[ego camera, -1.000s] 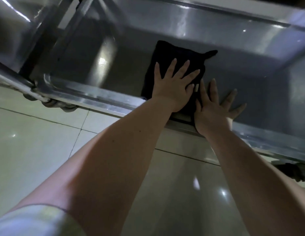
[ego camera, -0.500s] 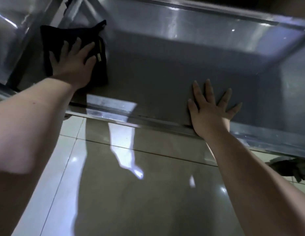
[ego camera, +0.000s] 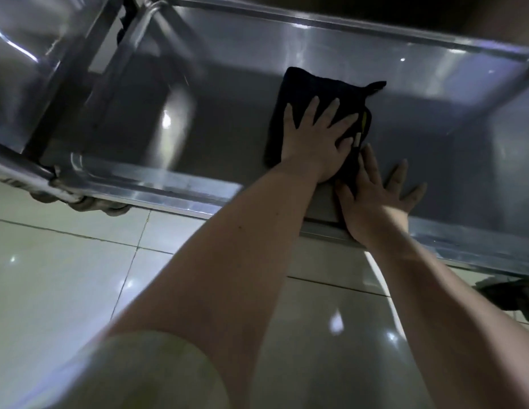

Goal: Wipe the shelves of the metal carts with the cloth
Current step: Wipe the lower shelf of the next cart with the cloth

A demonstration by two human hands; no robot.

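A folded black cloth (ego camera: 301, 93) lies flat on the low steel shelf (ego camera: 216, 119) of a metal cart, near the shelf's middle. My left hand (ego camera: 316, 140) presses down on the cloth with spread, straight fingers. Just to its right, my right hand (ego camera: 375, 196) rests flat on the bare shelf, fingers fanned out, its heel at the shelf's front rim (ego camera: 157, 190). The index finger of my right hand touches the cloth's near right corner.
A second cart's steel frame and shelf (ego camera: 35, 63) stand at the left, close against this one. A caster wheel (ego camera: 80, 202) sits under the front left corner and another wheel (ego camera: 511, 296) at the right. Glossy floor tiles (ego camera: 65, 276) fill the foreground.
My left hand swept the cloth from the middle to the shelf's far left corner and has now slid it back to the middle beside my right hand, which stayed planted.
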